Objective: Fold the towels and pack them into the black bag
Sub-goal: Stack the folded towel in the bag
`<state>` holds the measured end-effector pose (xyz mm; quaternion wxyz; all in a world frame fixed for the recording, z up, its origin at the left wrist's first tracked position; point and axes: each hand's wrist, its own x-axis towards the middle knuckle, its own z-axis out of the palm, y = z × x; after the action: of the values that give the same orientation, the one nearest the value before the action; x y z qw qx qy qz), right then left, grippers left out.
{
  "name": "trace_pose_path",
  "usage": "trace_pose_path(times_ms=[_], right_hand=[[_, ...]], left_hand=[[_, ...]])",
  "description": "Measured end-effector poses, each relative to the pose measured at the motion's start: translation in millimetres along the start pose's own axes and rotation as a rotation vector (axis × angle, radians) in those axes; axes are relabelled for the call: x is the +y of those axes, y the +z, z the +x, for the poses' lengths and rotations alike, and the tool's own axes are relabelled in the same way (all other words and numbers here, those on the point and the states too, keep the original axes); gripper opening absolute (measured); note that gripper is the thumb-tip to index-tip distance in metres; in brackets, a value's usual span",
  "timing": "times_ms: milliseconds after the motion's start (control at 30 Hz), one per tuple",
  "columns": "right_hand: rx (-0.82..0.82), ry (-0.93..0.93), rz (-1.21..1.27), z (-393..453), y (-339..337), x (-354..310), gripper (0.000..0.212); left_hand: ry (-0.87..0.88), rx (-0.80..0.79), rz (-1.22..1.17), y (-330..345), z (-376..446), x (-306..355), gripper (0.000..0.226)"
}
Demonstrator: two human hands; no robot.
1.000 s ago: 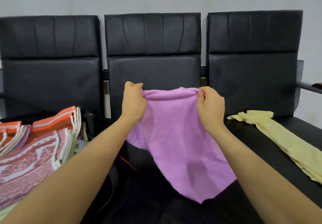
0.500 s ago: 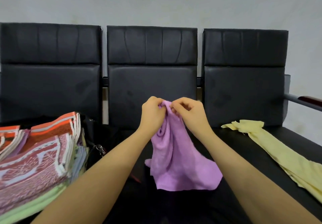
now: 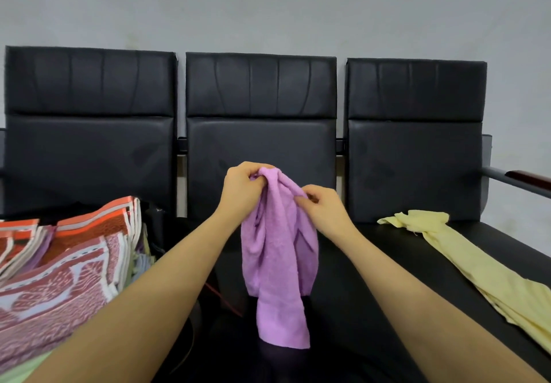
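A purple towel hangs bunched in front of the middle seat. My left hand grips its gathered top. My right hand pinches an edge of the same towel slightly lower on the right. The towel's bottom end reaches down near the seat. A stack of folded red, orange and white patterned towels fills the lower left, and it stands in the black bag, whose dark edge shows beside the stack. A yellow towel lies stretched out on the right seat.
Three black padded chairs stand in a row against a grey wall. A metal armrest with a dark wooden top juts out at the far right. A thin red cord lies on the middle seat below my left forearm.
The towel was spread wide between my hands a second ago. My hands came together and bunched it, and now my right hand has slid lower along one edge while the left holds the top.
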<state>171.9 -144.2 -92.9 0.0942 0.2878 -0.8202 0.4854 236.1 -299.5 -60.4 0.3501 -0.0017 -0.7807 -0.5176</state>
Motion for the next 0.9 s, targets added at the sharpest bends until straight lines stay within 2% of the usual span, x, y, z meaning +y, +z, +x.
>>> trace_pose_path(times_ms=[100, 167, 267, 400, 433, 533, 600, 667, 733, 767, 900], right_hand=[[0.184, 0.021, 0.203, 2, -9, -8, 0.019], [0.245, 0.006, 0.227, 3, -13, -14, 0.019], [0.26, -0.011, 0.256, 4, -15, -22, 0.019], [0.243, -0.049, 0.329, 8, -13, -33, 0.024], [0.229, -0.056, 0.329, 9, -13, -35, 0.026], [0.172, -0.109, 0.244, 11, -17, -38, 0.027], [0.177, -0.187, 0.106, 11, -19, -35, 0.018], [0.318, -0.273, -0.044, 9, -20, -28, 0.007], [0.464, -0.352, -0.077, 3, -20, -23, 0.013], [0.461, -0.377, -0.09, 1, -20, -20, 0.016], [0.274, -0.341, -0.305, -9, -11, -12, 0.021]], left_hand=[[-0.046, 0.034, 0.124, -8, 8, -1, 0.04], [-0.099, 0.061, 0.125, -12, 9, 0, 0.045], [-0.106, 0.053, 0.066, -10, 0, 10, 0.038], [0.04, -0.123, 0.132, 6, -22, 20, 0.02], [0.077, -0.146, 0.179, 11, -25, 20, 0.024], [0.093, -0.124, 0.256, 23, -25, 16, 0.037], [0.076, -0.096, 0.257, 25, -20, 16, 0.037], [0.045, -0.056, 0.235, 26, -14, 17, 0.038], [-0.002, 0.0, 0.209, 25, -7, 18, 0.04], [-0.028, 0.02, 0.191, 24, -4, 18, 0.04], [-0.09, 0.065, 0.138, 21, 6, 18, 0.039]])
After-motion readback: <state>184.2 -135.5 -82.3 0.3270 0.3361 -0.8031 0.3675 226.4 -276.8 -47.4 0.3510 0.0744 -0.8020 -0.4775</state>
